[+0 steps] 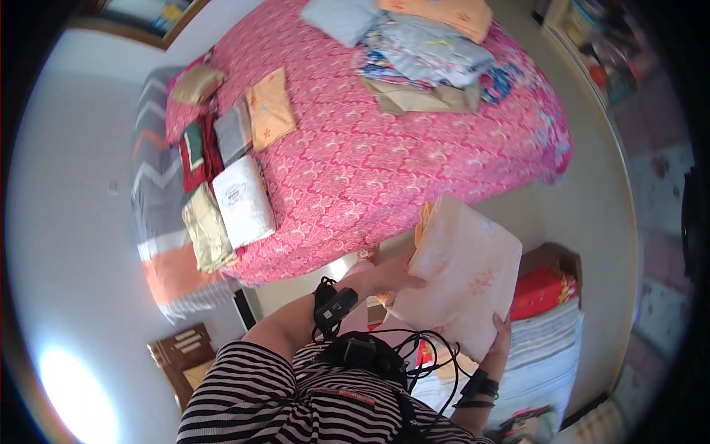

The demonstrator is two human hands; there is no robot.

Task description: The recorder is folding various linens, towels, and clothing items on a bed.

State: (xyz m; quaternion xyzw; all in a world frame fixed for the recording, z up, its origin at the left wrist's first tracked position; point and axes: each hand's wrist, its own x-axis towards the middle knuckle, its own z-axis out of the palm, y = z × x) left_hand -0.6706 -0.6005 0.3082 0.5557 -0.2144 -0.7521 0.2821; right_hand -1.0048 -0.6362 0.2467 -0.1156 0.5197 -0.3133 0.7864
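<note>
A folded pale peach cloth (pixel 466 266) with a faint floral print is held up between my two hands, beyond the foot of the bed. At its left side, my left hand (pixel 400 275) has the fingers over the fabric and the thumb partly hidden. The lower right edge is gripped by my right hand (pixel 501 334), whose fingers are mostly behind the cloth. A bright orange fold (pixel 423 222) shows along the cloth's upper left edge. Each of my wrists wears a black strap, with a small black device on the left one.
A bed with a pink patterned bedspread (pixel 327 161) bears a pile of folded bedding (pixel 427 53), a white folded towel (pixel 244 201), an orange folded cloth (pixel 272 108) and a beige folded cloth (pixel 206 230). A striped cloth surface (pixel 546 355) and red package (pixel 542 291) lie beside my right arm. Black cables loop at my waist.
</note>
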